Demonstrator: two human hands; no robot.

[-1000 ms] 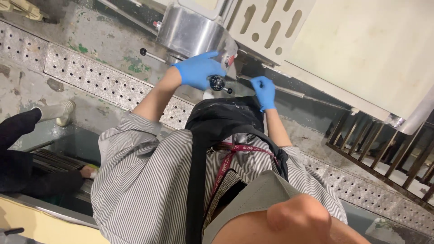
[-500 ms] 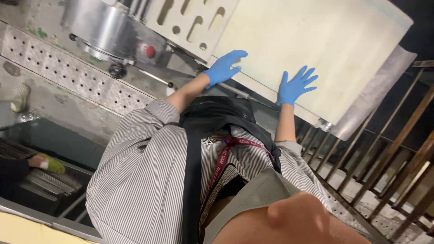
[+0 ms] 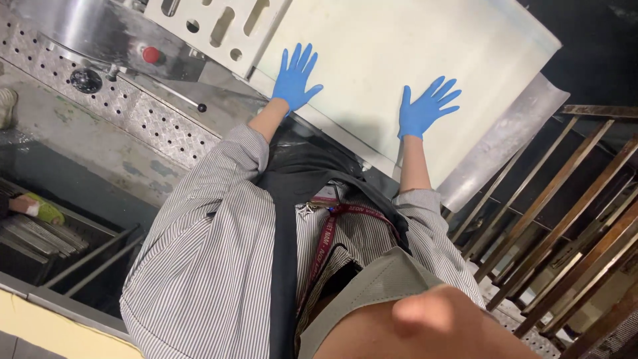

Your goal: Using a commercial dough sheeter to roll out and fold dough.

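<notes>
Both of my hands wear blue gloves and lie flat on a wide white belt [image 3: 399, 46] that slopes away in front of me. My left hand [image 3: 296, 74] rests near the belt's left edge, fingers spread, holding nothing. My right hand [image 3: 425, 106] presses the belt further right, close to its lower metal edge [image 3: 498, 153], and is also spread and empty. My striped shirt, dark apron strap and red lanyard fill the lower part of the view.
A steel machine with a red button [image 3: 151, 54] and a black knob [image 3: 86, 80] stands at the left, above a perforated metal plate [image 3: 159, 126]. A white slotted panel [image 3: 212, 26] adjoins the belt. Brown rack bars [image 3: 571, 219] stand at the right. Another person's yellow-green gloved hand [image 3: 43, 209] is by metal trays.
My hands left the black knob on the steel machine and moved right onto the white belt. They now lie flat with the fingers spread.
</notes>
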